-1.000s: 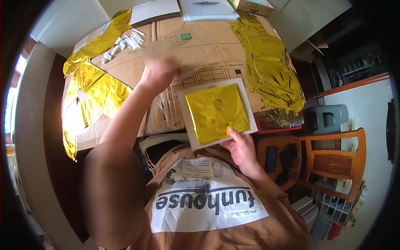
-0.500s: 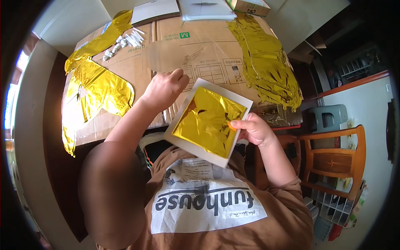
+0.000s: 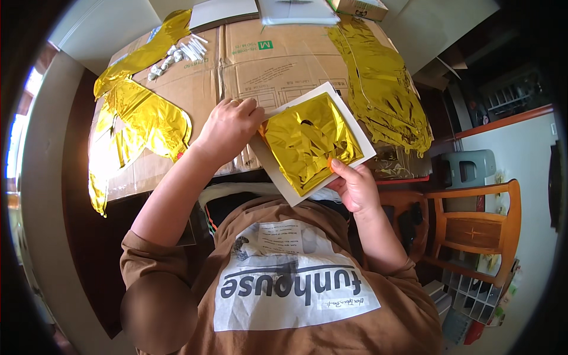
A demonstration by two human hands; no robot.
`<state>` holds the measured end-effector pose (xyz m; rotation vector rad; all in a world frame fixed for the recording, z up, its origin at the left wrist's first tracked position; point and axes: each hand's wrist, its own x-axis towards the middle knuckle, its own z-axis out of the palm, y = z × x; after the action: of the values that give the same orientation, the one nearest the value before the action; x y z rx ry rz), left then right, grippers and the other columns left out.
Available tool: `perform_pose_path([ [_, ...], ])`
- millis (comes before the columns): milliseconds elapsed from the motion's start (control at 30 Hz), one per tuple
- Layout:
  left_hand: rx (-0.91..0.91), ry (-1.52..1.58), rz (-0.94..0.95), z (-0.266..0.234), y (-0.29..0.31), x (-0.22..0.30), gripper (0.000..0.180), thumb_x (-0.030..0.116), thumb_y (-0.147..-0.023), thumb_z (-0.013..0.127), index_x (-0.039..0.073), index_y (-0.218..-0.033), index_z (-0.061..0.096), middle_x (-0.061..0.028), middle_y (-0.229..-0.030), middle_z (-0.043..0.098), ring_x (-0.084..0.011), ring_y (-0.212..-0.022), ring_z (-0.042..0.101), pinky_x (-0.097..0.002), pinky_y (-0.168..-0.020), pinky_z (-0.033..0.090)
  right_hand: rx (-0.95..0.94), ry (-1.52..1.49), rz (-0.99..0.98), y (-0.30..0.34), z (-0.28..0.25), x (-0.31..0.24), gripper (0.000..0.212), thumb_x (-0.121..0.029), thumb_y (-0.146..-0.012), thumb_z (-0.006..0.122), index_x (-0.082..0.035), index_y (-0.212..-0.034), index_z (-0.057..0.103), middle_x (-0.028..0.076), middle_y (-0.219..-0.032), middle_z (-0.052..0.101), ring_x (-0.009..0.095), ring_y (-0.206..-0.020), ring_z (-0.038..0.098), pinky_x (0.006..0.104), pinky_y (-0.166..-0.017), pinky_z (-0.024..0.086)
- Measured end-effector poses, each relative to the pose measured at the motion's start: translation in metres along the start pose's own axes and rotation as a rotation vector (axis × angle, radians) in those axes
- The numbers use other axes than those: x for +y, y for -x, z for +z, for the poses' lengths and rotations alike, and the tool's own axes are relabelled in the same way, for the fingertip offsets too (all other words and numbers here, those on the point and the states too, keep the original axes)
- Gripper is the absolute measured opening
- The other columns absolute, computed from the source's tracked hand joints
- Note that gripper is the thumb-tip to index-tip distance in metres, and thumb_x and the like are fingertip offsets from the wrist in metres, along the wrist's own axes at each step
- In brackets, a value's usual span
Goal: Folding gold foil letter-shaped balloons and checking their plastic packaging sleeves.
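Observation:
A folded gold foil sheet [image 3: 310,139] lies flat on a white square card [image 3: 277,171], held tilted above the near edge of the table. My right hand [image 3: 357,188] grips the card's lower right side, the thumb pressing on the foil; a small orange patch shows at the thumb tip. My left hand [image 3: 229,130] is closed, fingers curled, at the left edge of the card and foil. What its fingertips pinch, if anything, is hidden.
Cardboard [image 3: 236,65] covers the table. Large gold foil pieces lie left [image 3: 142,112] and right [image 3: 384,89]. White sticks [image 3: 192,47] and small whitish lumps [image 3: 168,62] sit far left. Behind are white sheets [image 3: 225,13] and a box [image 3: 359,8]. A wooden chair [image 3: 473,228] stands right.
The card with the foil has turned and risen toward the table, my right hand moving with it. My left hand has come down slightly to the card's left edge.

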<state>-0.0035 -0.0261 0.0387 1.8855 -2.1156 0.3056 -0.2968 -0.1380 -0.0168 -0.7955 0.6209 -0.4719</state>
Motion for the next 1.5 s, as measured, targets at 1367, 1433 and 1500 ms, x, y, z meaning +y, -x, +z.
perform_pose_path([
  [1367,0.018,-0.217,-0.187,-0.031,0.031,0.034,0.043,0.007,-0.086,0.065,0.002,-0.129,0.059,-0.0093,-0.092,0.058,-0.0252,-0.086,0.065,-0.0374,-0.074,0.053,0.153,-0.019,-0.073,0.009,0.041,0.074,0.021,-0.013,-0.103,0.065,0.002,-0.118,0.067,0.009,-0.111,0.072,0.017,-0.097,0.071,0.0342,-0.087,0.061],
  [1433,-0.036,-0.188,-0.154,-0.026,0.033,0.04,0.03,0.013,-0.091,0.066,0.004,-0.119,0.061,-0.0089,-0.091,0.058,-0.0244,-0.084,0.065,-0.037,-0.072,0.053,0.125,-0.058,-0.084,0.011,0.047,0.071,0.023,-0.013,-0.103,0.065,0.002,-0.12,0.067,0.009,-0.113,0.071,0.016,-0.099,0.071,0.0343,-0.088,0.061],
  [1500,-0.106,-0.16,-0.147,-0.023,0.034,0.033,0.024,0.016,-0.092,0.067,0.005,-0.113,0.062,-0.0084,-0.09,0.058,-0.024,-0.083,0.065,-0.0371,-0.071,0.053,0.108,-0.068,-0.106,0.009,0.052,0.065,0.024,-0.014,-0.103,0.065,0.002,-0.121,0.067,0.009,-0.113,0.072,0.016,-0.099,0.07,0.0342,-0.088,0.061],
])
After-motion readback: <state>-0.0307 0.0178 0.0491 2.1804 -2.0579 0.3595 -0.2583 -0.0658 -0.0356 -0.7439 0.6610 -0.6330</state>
